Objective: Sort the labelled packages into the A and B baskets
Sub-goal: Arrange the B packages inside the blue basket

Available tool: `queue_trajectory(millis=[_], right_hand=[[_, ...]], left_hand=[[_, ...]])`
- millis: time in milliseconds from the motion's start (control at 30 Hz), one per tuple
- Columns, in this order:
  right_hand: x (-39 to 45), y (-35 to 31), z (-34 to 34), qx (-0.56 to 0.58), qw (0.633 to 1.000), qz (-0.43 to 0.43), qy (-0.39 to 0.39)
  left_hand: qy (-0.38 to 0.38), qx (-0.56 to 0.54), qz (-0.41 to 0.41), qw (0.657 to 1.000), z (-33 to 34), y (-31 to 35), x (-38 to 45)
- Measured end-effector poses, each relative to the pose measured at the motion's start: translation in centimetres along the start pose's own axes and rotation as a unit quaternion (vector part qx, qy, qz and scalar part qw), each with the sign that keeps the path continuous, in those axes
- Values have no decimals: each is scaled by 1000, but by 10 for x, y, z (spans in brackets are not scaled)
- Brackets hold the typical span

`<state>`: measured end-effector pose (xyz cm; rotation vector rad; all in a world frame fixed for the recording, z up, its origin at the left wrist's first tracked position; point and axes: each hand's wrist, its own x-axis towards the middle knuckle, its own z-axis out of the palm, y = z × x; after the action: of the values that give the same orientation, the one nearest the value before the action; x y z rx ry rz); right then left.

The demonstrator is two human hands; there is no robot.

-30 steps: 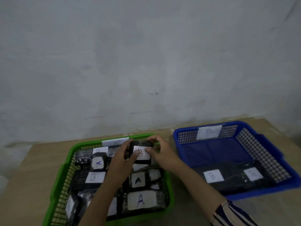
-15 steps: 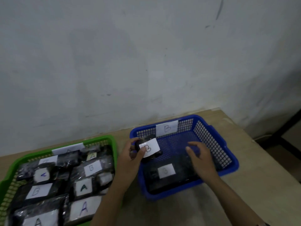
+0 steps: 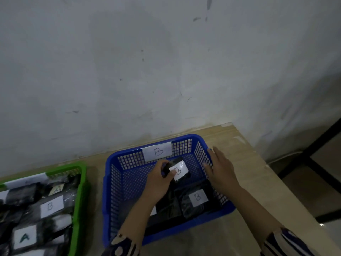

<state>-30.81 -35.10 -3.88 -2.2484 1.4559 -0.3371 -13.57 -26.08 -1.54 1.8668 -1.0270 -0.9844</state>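
1. Blue plastic basket (image 3: 110, 191), tagged B on its far wall, sits centre of the wooden table (image 3: 258, 172); green basket (image 3: 81, 191) just beside it at the left, partly out of frame.
2. Left hand (image 3: 158, 183) is inside the blue basket, fingers and thumb curled round a small black package (image 3: 178, 169) with a white B label facing up. Package is in the basket's far half, low over the floor; can't tell if it touches the floor yet.
3. Right hand (image 3: 220, 169) lies with fingers straight against the blue basket's right wall and rim, holding nothing — looks like steadying.
4. Done so far, as I judge it: a black B package (image 3: 197, 199) already lies in the blue basket's near right part, and a second dark package (image 3: 166, 204) lies beside it, mostly hidden under the left forearm, label barely visible.
5. The held one is about to be dropped in the correct basket, not yet let go.
6. Left to do: green basket is a mixed pile. At least one B package (image 3: 49, 207) shows there among A packages (image 3: 25, 236); that B needs moving across. Other labels there are blurred or cut off.
7. Estimate: early to mid, several packages still unsorted.
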Motion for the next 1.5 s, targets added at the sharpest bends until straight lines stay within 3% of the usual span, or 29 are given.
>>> queue_trajectory(millis=[100,333,667,900,1033,1267,1367,1500], right_hand=[[18,2,2,-30,999,-16,-12],[20,8,9,55,998,7,9],[21,11,16,86,996,9,27],[20,9,15,87,996,2,35],[19,7,14,65,997,-7,34],[4,-9,11,-33,990,-87,102],[-8,-37,23,-11,986,-95,134],[-26,-97,48,51,990,-106,83]], left_hand=[[1,18,-4,1000,13,6,24],[16,3,-46,999,53,-8,82],[145,51,-22,988,80,-23,111],[76,-16,-20,997,80,-22,91],[92,-15,4,996,61,-10,77],[126,100,74,984,-23,-12,21],[162,127,74,976,-63,-22,-5],[177,168,60,968,-108,-37,-40]])
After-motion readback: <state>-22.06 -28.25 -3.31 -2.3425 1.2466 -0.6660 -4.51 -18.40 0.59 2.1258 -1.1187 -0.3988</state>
